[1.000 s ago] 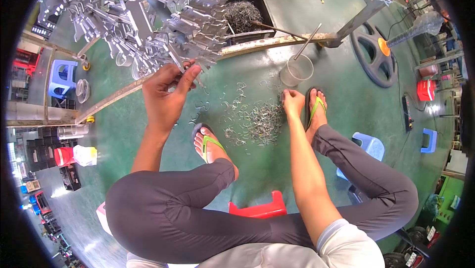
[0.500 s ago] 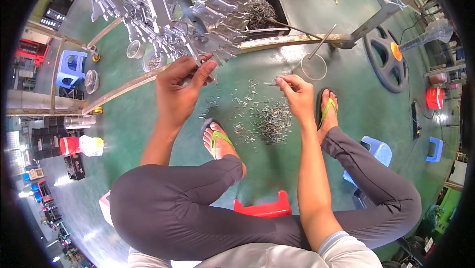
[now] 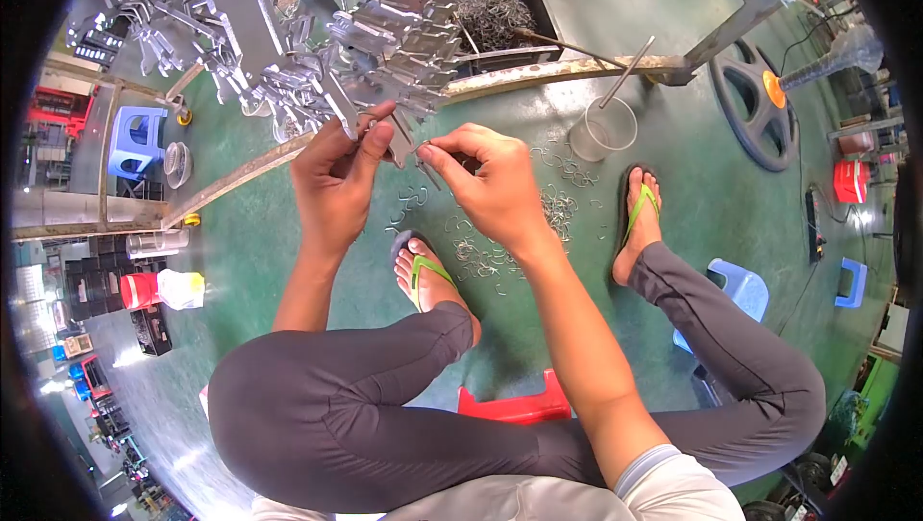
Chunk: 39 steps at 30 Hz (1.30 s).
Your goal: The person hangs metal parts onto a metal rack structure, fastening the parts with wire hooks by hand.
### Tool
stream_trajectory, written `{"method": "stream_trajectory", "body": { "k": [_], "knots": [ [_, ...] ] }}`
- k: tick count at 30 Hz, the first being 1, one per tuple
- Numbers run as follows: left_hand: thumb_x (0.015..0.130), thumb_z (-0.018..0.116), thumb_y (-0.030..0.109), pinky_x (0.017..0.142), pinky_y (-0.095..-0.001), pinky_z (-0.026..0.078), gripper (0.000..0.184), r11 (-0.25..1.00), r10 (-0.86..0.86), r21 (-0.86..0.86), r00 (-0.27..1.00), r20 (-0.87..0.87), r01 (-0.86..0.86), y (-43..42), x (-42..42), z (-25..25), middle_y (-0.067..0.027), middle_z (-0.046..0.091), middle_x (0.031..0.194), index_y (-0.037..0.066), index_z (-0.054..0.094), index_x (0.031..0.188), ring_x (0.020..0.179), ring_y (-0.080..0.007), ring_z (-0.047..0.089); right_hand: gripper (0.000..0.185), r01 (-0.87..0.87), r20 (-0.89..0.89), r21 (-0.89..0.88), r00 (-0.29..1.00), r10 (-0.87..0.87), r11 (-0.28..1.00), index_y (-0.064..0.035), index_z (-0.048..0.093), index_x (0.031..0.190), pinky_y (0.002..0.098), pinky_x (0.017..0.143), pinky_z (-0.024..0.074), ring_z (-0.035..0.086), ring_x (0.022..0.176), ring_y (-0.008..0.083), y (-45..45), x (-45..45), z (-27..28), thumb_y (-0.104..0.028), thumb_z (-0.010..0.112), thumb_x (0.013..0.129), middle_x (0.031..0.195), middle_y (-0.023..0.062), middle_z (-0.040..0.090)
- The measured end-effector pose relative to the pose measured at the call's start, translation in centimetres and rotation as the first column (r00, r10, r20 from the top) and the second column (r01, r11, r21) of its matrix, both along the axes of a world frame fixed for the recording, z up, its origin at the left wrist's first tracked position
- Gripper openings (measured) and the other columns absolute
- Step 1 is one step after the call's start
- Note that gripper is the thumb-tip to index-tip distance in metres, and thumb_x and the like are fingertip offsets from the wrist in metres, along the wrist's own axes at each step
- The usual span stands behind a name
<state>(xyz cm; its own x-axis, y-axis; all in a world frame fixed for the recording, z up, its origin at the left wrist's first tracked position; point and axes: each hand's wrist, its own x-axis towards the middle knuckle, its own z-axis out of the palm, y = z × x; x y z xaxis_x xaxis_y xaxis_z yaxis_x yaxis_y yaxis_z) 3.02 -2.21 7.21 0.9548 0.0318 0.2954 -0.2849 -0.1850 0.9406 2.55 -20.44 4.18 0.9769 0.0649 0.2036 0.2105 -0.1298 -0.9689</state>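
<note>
My left hand (image 3: 332, 180) is closed, thumb and fingers pinching a flat silver metal bracket (image 3: 402, 139) at the lower edge of a hanging cluster of similar metal parts (image 3: 255, 26). Close beside it, my right hand (image 3: 490, 180) is closed in a pinch on a small wire hook (image 3: 423, 148), whose tip is at the bracket. Fingers partly hide both pieces. On the green floor below lies a loose pile of wire hooks (image 3: 486, 257), partly covered from view by my right forearm.
A black crate (image 3: 524, 2) of tangled hooks stands behind a rusty frame bar (image 3: 567, 74). Right of my hands is a clear plastic cup (image 3: 604, 132) with a rod in it. Stools, including a red one (image 3: 519, 406), stand nearby. A dark wheel-shaped base (image 3: 745, 117) is farther right.
My right hand has moved left and brought the wire hook from above the pile to the bracket. The hanging cluster has shifted slightly left in view; my left hand still pinches the bracket.
</note>
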Motion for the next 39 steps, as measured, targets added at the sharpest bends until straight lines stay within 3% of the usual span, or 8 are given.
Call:
{"method": "stream_trajectory", "body": {
  "k": [12, 15, 18, 21, 24, 30, 37, 39],
  "knots": [
    [0.098, 0.074, 0.012, 0.071, -0.0274, 0.058, 0.024, 0.999, 0.016, -0.042, 1.000, 0.004, -0.015, 0.0, -0.4, -0.1, -0.0138, 0.074, 0.114, -0.008, 0.073, 0.110, 0.083, -0.0100, 0.065, 0.014, 0.058, 0.044, -0.030, 0.997, -0.056, 0.998, 0.0013, 0.078, 0.093, 0.0376, 0.061, 0.0506, 0.066, 0.065, 0.0269, 0.8, -0.1, -0.1, -0.013, 0.077, 0.089, 0.079, 0.0152, 0.070],
    [0.099, 0.073, 0.015, 0.072, -0.0258, 0.055, 0.025, 1.000, 0.023, -0.018, 1.000, -0.003, -0.023, 0.0, -0.5, 0.0, -0.0124, 0.075, 0.113, -0.006, 0.073, 0.113, 0.082, -0.0077, 0.063, 0.013, 0.052, 0.128, -0.066, 0.991, -0.043, 0.996, 0.0024, 0.077, 0.095, 0.0309, 0.056, 0.0463, 0.059, 0.060, 0.0149, 1.2, -0.2, -0.7, -0.010, 0.077, 0.090, 0.075, 0.0096, 0.066],
    [0.098, 0.073, 0.012, 0.070, -0.0274, 0.059, 0.022, 1.000, 0.026, -0.008, 1.000, 0.001, -0.026, -0.2, -0.4, 0.2, -0.0108, 0.072, 0.107, -0.008, 0.072, 0.107, 0.084, -0.0100, 0.066, 0.012, 0.019, 0.205, -0.103, 0.979, 0.003, 0.995, 0.0023, 0.077, 0.095, 0.0322, 0.056, 0.0453, 0.057, 0.059, 0.0173, 1.1, 0.1, -1.1, -0.009, 0.076, 0.090, 0.073, 0.0104, 0.062],
    [0.097, 0.075, 0.012, 0.070, -0.0271, 0.058, 0.019, 0.998, 0.049, -0.046, 0.998, 0.033, -0.047, -0.3, -0.4, 0.0, -0.0093, 0.073, 0.104, -0.006, 0.073, 0.103, 0.083, -0.0103, 0.067, 0.011, 0.005, 0.195, -0.158, 0.981, 0.026, 0.987, -0.0004, 0.077, 0.090, 0.0444, 0.064, 0.0503, 0.064, 0.069, 0.0356, 0.7, 0.9, -0.8, -0.010, 0.077, 0.085, 0.078, 0.0166, 0.066],
    [0.094, 0.077, 0.008, 0.070, -0.0262, 0.056, 0.014, 0.996, 0.084, -0.003, 0.995, 0.045, -0.084, -0.2, -1.0, -0.3, -0.0071, 0.074, 0.096, -0.004, 0.073, 0.100, 0.079, -0.0101, 0.068, 0.012, -0.035, 0.210, -0.203, 0.975, 0.078, 0.979, -0.0008, 0.077, 0.091, 0.0447, 0.065, 0.0508, 0.065, 0.071, 0.0361, 0.3, 1.9, -0.5, -0.012, 0.077, 0.085, 0.078, 0.0166, 0.066],
    [0.089, 0.078, 0.007, 0.065, -0.0237, 0.054, 0.014, 0.925, 0.086, 0.378, 0.987, -0.136, -0.029, -1.0, -1.5, -1.4, -0.0058, 0.075, 0.079, -0.002, 0.074, 0.100, 0.068, -0.0083, 0.069, 0.014, -0.082, 0.184, -0.215, 0.975, 0.123, 0.973, -0.0015, 0.079, 0.092, 0.0412, 0.066, 0.0531, 0.067, 0.071, 0.0327, -0.6, 3.4, -0.5, -0.013, 0.077, 0.085, 0.082, 0.0167, 0.070],
    [0.090, 0.080, 0.012, 0.062, -0.0256, 0.054, 0.022, 0.976, 0.083, 0.215, 0.960, -0.267, -0.025, -1.5, -0.4, -2.6, -0.0089, 0.075, 0.077, -0.005, 0.076, 0.104, 0.067, -0.0116, 0.071, 0.019, -0.129, 0.136, -0.221, 0.977, 0.162, 0.967, -0.0010, 0.079, 0.096, 0.0383, 0.066, 0.0532, 0.068, 0.070, 0.0275, -1.5, 4.1, -0.4, -0.015, 0.078, 0.085, 0.083, 0.0159, 0.071],
    [0.091, 0.078, 0.011, 0.064, -0.0260, 0.055, 0.021, 0.965, 0.114, 0.256, 0.970, -0.216, -0.056, -1.4, 0.1, -3.2, -0.0104, 0.076, 0.080, -0.006, 0.076, 0.104, 0.070, -0.0127, 0.072, 0.020, -0.123, 0.114, -0.228, 0.982, 0.152, 0.966, -0.0017, 0.079, 0.100, 0.0331, 0.065, 0.0507, 0.063, 0.070, 0.0189, -2.0, 4.3, -0.6, -0.017, 0.079, 0.087, 0.086, 0.0105, 0.072]
  ]
}}
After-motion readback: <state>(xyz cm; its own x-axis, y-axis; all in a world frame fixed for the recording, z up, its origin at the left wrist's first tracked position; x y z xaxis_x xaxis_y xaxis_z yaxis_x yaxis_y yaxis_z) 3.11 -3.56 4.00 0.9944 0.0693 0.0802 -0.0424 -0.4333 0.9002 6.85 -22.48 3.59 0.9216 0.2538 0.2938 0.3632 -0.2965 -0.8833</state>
